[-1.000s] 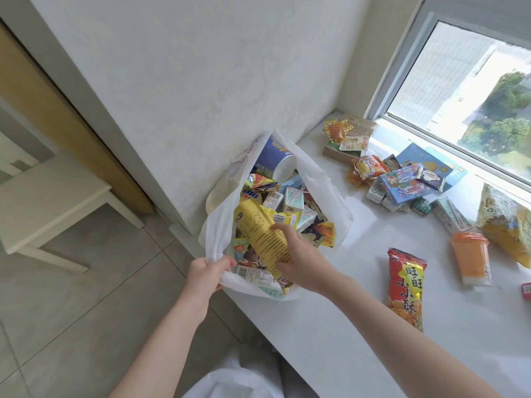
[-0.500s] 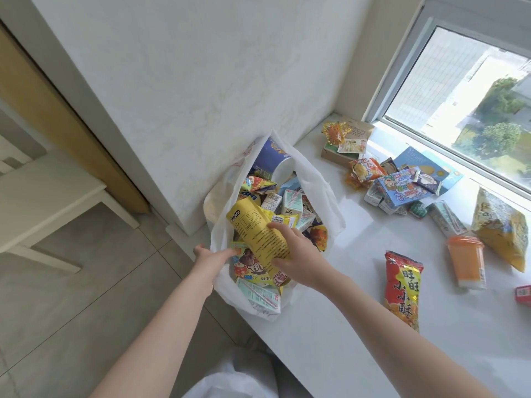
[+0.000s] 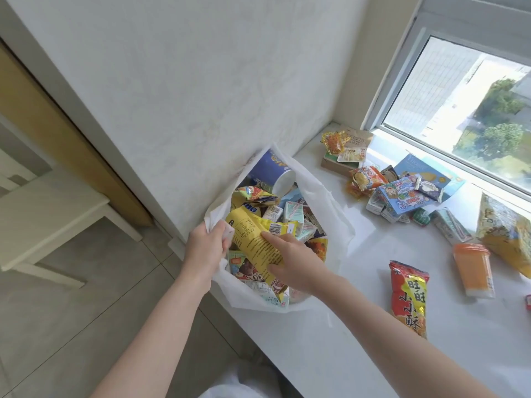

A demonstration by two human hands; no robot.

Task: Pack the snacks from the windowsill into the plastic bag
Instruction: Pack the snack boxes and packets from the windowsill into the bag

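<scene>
Plastic bag (image 3: 324,202) on white windowsill (image 3: 359,326) | hands: left (image 3: 205,248) grips rim, right (image 3: 296,265) holds yellow packet (image 3: 253,242)

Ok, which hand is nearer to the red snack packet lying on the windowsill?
The right. The right hand holds a yellow packet over the plastic bag, with the red snack packet off to its right. The left hand grips the bag's far rim, farther away.

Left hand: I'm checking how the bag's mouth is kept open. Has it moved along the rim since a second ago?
Yes. The left hand slid up the plastic bag's rim, from its near edge toward the wall.
</scene>
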